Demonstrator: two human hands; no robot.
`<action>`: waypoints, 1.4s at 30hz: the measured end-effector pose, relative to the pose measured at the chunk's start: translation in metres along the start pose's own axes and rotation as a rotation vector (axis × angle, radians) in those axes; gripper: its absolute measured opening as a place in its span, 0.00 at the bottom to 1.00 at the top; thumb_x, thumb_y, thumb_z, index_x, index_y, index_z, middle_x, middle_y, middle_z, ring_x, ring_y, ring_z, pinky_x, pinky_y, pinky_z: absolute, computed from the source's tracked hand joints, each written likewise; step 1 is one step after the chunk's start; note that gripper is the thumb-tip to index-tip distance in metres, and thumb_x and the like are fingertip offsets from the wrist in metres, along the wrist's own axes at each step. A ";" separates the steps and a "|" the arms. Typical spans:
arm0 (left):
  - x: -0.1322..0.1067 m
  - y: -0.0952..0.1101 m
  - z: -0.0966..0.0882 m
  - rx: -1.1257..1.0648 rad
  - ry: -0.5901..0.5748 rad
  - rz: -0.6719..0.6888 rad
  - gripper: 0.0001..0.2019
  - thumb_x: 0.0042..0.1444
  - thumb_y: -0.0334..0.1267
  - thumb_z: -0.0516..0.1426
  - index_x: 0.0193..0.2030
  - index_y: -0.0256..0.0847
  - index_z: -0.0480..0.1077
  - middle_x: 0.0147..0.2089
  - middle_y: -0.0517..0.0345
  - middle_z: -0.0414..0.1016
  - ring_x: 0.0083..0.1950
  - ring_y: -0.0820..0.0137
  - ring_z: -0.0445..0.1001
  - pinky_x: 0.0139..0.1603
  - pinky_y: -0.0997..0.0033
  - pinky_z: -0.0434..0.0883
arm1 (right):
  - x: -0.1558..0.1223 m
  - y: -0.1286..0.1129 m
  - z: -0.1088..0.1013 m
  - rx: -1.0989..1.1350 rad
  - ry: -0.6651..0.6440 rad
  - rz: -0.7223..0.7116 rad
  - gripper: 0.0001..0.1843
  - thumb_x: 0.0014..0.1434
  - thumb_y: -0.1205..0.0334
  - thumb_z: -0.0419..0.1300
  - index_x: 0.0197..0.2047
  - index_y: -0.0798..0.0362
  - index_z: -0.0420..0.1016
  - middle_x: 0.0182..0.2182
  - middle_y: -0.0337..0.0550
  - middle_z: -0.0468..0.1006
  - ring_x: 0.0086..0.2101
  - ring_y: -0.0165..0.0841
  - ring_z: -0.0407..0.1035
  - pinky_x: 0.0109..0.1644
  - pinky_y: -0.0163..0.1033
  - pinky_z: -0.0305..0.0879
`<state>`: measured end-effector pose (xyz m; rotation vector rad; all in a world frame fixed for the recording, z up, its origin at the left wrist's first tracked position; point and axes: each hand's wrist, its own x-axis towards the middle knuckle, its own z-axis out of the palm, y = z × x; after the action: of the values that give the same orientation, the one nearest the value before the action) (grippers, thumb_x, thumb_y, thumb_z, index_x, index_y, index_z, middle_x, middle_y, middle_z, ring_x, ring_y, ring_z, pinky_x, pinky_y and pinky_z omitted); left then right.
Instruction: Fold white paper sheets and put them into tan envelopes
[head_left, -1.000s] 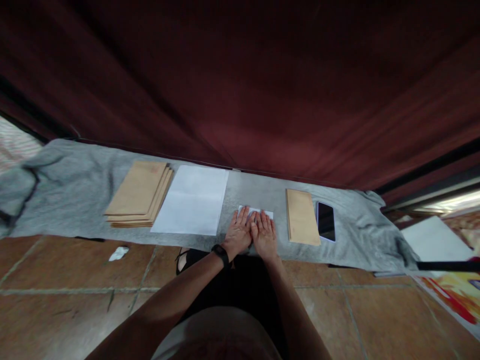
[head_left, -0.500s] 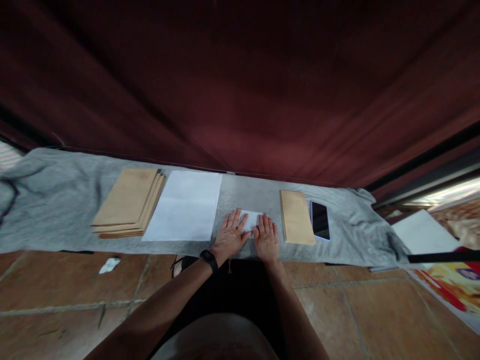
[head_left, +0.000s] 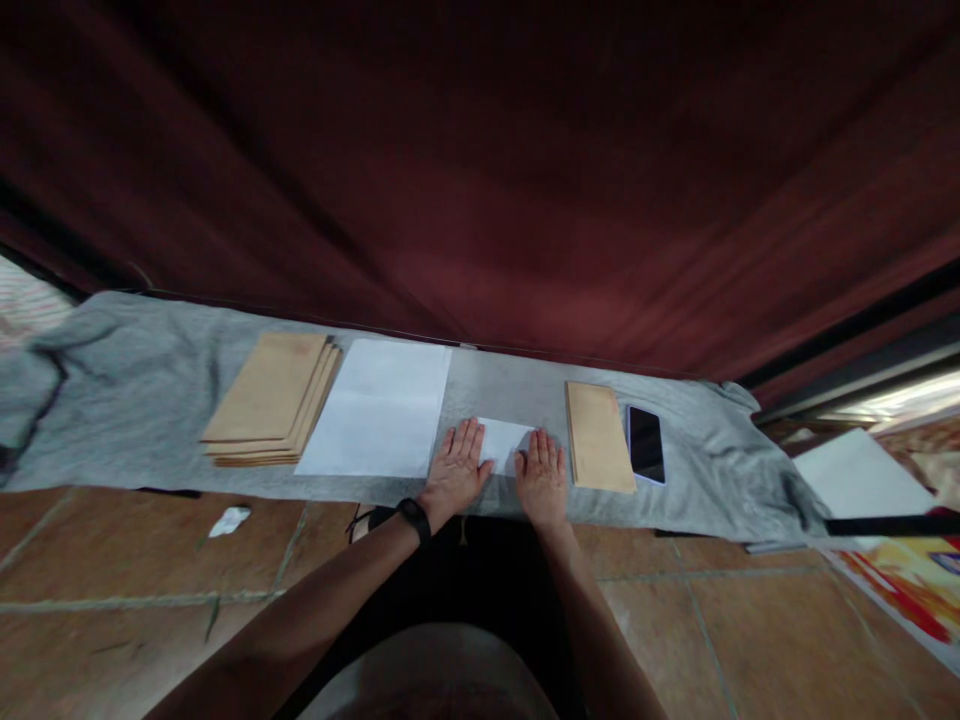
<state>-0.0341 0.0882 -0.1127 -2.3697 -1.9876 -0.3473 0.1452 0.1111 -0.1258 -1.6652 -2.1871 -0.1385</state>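
A small folded white paper (head_left: 502, 442) lies on a grey cloth (head_left: 150, 400) spread over the floor. My left hand (head_left: 455, 470), with a black band on the wrist, lies flat on the paper's left end, fingers stretched out. On the paper's right end rests my right hand (head_left: 541, 475), also flat and open. Left of the hands is a stack of white sheets (head_left: 379, 408), and further left a pile of brown envelopes (head_left: 271, 400). To the right lies a single brown envelope (head_left: 598, 436), with a black phone (head_left: 646, 444) beside it.
A dark red curtain (head_left: 480, 180) hangs behind the cloth. Terracotta floor tiles (head_left: 750, 640) lie in front, with a crumpled white scrap (head_left: 229, 520) at the left. At the right edge are a white sheet (head_left: 862, 475), a black bar and colourful printed paper (head_left: 911, 580).
My hands have slid apart along the folded paper, from side by side at its middle to its two ends, so more of the paper shows between them.
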 end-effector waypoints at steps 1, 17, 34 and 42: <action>0.000 0.001 -0.001 0.002 -0.010 -0.003 0.33 0.67 0.46 0.46 0.72 0.26 0.51 0.75 0.36 0.50 0.76 0.54 0.45 0.74 0.47 0.48 | 0.002 -0.003 0.000 0.005 -0.011 -0.007 0.28 0.72 0.58 0.44 0.70 0.64 0.58 0.66 0.61 0.63 0.65 0.48 0.57 0.67 0.57 0.51; 0.005 0.008 -0.002 0.027 -0.076 -0.019 0.33 0.66 0.45 0.46 0.72 0.24 0.51 0.74 0.33 0.49 0.76 0.51 0.44 0.74 0.43 0.42 | 0.005 -0.004 0.005 -0.009 -0.080 -0.082 0.29 0.72 0.54 0.46 0.71 0.59 0.56 0.69 0.62 0.57 0.66 0.48 0.55 0.66 0.57 0.50; 0.012 0.014 -0.003 -0.029 -0.035 0.267 0.29 0.67 0.40 0.44 0.71 0.25 0.55 0.74 0.38 0.54 0.76 0.57 0.48 0.75 0.51 0.45 | 0.005 -0.007 0.005 -0.004 -0.083 -0.048 0.30 0.72 0.53 0.46 0.72 0.58 0.54 0.69 0.61 0.57 0.66 0.48 0.54 0.67 0.57 0.49; 0.012 0.011 0.003 -0.071 -0.011 0.284 0.28 0.67 0.40 0.45 0.72 0.31 0.53 0.75 0.41 0.51 0.76 0.60 0.46 0.74 0.52 0.46 | 0.004 -0.006 0.008 0.008 -0.078 -0.037 0.30 0.72 0.53 0.46 0.72 0.57 0.54 0.69 0.59 0.56 0.67 0.49 0.53 0.67 0.57 0.48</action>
<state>-0.0214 0.0985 -0.1124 -2.6531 -1.6342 -0.3980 0.1367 0.1155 -0.1308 -1.6529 -2.2732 -0.0753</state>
